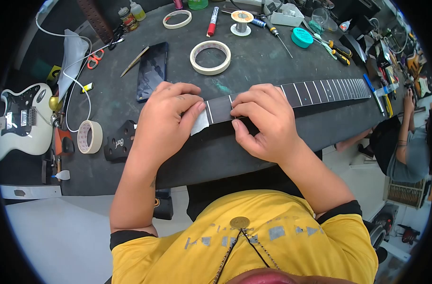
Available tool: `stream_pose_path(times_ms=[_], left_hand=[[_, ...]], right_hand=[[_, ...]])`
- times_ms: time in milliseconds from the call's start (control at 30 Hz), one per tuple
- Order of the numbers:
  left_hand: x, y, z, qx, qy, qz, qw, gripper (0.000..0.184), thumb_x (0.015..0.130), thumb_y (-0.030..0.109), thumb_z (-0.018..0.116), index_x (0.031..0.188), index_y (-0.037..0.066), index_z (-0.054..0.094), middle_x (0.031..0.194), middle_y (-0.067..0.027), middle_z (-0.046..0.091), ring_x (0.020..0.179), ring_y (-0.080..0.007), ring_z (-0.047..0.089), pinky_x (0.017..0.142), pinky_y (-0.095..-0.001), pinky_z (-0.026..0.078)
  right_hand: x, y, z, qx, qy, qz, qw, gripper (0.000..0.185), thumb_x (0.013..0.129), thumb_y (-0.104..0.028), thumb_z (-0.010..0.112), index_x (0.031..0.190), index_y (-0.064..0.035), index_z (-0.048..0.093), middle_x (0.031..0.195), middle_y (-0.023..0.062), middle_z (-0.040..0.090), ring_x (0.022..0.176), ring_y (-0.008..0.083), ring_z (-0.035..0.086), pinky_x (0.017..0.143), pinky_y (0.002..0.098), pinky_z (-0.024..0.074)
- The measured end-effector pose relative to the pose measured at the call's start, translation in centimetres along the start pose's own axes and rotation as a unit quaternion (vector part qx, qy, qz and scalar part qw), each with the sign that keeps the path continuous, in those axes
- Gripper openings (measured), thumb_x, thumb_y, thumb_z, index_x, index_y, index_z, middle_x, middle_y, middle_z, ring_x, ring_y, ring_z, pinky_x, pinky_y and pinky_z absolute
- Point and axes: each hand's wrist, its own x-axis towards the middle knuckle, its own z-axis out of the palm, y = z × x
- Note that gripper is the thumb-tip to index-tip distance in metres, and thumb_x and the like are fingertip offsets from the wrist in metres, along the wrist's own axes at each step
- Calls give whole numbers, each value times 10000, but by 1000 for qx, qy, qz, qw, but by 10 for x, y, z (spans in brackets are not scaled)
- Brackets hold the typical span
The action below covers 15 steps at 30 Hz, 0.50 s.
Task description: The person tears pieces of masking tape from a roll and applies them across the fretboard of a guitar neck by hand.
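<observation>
A guitar neck (315, 92) with a dark fretboard and pale fret lines lies across the bench, its black headstock (119, 144) to the left. My left hand (171, 118) rests over the headstock end of the fretboard, fingers curled. Its thumb presses against a whitish strip of masking tape (200, 125) on the board. My right hand (268, 118) is over the fretboard farther along, thumb and fingertips close together at a fret line near the front edge. Whatever is in that pinch is too small and hidden to name.
Behind the neck are a masking tape roll (210, 57), a dark phone (152, 71), a red marker (212, 21), a solder spool (241, 23) and a screwdriver (277, 35). A white guitar body (24, 120) and another tape roll (89, 137) are at left. Another person (405, 137) sits at right.
</observation>
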Motion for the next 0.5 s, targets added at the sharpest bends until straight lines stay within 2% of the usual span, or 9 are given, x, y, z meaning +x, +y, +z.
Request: stream_pose_path(times_ms=[200,300,500], left_hand=[[-4,-6,-12,-77,48,-33,995,140,929,15,851,1067,-5,871,1181,-133,858,1070,-312,763,970,-415,586],[-6,-9,-17,-67,-9,9,998,152,895,-10,838,1045,8,851,1198,-130,839,1091,-313,762,971,-415,580],[-3,-3,-10,-14,-14,35,999,158,893,-27,822,1042,24,813,1329,-128,761,1127,-315,708,992,-437,581]], right_hand=[[0,1,1,2,2,-3,1000,225,756,-54,866,943,-94,747,1071,48,781,1024,313,726,873,448,546],[1,1,0,3,3,-2,1000,229,755,-52,869,943,-95,745,1070,47,781,1024,310,727,872,446,544],[1,0,0,-2,1,0,1000,234,759,-54,872,952,-97,748,1081,46,782,1027,303,729,872,443,543]])
